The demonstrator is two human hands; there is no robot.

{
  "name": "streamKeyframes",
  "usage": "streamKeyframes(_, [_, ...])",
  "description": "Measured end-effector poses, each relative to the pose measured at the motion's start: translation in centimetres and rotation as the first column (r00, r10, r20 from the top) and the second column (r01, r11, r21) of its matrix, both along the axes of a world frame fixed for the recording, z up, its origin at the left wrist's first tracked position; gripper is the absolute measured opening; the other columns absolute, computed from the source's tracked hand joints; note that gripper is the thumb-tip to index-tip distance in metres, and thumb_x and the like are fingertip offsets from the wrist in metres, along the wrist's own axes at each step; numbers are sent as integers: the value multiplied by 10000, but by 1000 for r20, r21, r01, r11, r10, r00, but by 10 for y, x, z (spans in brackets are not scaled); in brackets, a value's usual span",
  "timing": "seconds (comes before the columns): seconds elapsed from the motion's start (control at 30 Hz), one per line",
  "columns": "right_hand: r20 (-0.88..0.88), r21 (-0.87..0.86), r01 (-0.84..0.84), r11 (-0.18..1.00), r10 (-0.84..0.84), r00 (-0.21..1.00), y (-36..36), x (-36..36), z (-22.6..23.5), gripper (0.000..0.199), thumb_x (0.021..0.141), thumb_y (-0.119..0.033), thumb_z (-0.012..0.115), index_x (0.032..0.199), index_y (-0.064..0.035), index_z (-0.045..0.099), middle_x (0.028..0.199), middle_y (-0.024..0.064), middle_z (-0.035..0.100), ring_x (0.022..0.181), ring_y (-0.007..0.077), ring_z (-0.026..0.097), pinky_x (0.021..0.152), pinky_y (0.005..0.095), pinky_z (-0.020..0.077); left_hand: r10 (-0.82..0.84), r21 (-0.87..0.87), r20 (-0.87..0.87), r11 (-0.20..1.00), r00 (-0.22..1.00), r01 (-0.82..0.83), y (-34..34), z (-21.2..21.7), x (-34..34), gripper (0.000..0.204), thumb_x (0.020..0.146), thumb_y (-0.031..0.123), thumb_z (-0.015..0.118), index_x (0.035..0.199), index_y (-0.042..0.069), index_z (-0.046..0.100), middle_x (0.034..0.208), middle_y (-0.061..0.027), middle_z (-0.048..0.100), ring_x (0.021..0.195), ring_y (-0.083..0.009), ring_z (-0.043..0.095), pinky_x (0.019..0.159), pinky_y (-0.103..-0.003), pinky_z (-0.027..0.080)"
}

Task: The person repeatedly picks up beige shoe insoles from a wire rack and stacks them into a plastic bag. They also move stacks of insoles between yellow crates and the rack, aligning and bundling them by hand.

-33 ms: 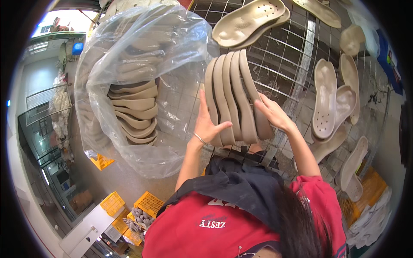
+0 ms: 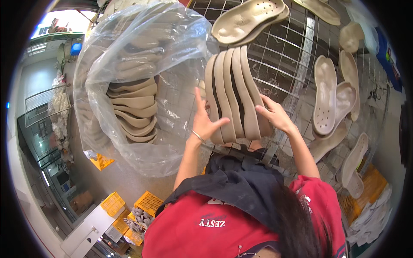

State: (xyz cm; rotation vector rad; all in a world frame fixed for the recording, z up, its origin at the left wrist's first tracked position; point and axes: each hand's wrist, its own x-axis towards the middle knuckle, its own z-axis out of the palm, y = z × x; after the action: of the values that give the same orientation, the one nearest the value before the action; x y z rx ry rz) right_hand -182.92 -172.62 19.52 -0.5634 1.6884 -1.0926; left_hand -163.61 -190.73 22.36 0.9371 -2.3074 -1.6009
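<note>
A stack of several beige shoe soles [image 2: 230, 94] stands on edge in front of me, between my two hands. My left hand [image 2: 205, 118] is at the stack's left side, its thumb across the near edges and its fingers pointing away, the forefinger slightly off the outermost sole. My right hand [image 2: 275, 114] presses the right side, thumb on the outer sole and fingers behind it. Dark gaps show between some of the soles. To the left, a large clear plastic bag [image 2: 142, 157] lies with its mouth facing the stack, holding piled beige soles [image 2: 135, 105].
A wire-mesh rack [image 2: 275, 53] lies beneath the stack. Loose soles lie beyond it, such as a perforated pair [image 2: 247, 21], and on the right, a group of soles [image 2: 325, 94]. Yellow crates [image 2: 148, 204] are at the lower left. Cardboard [image 2: 368, 193] is at the lower right.
The stack has moved slightly away from me and the gaps between its soles have shifted. My left fingers have tipped a little outward from the outer sole.
</note>
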Motion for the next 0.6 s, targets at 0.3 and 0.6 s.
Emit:
streamKeyframes(0.3, [-446, -107, 17, 994, -63, 893, 25, 23, -5, 291, 906, -251, 636, 1016, 15, 674, 891, 195, 668, 739, 176, 615, 685, 335, 479, -29, 466, -51, 883, 998, 50, -8, -53, 17, 716, 849, 301, 739, 1387, -24, 395, 1277, -155, 562, 1168, -221, 549, 997, -343, 443])
streamKeyframes(0.6, [-138, -336, 104, 936, -158, 978, 54, 43, -20, 430, 882, -190, 649, 1263, 4, 599, 1143, 97, 687, 1022, 150, 622, 918, 316, 477, -190, 243, -219, 940, 957, 242, 7, -44, 37, 952, 734, 337, 817, 1450, -2, 289, 1350, -156, 493, 1236, -260, 501, 1032, -378, 422])
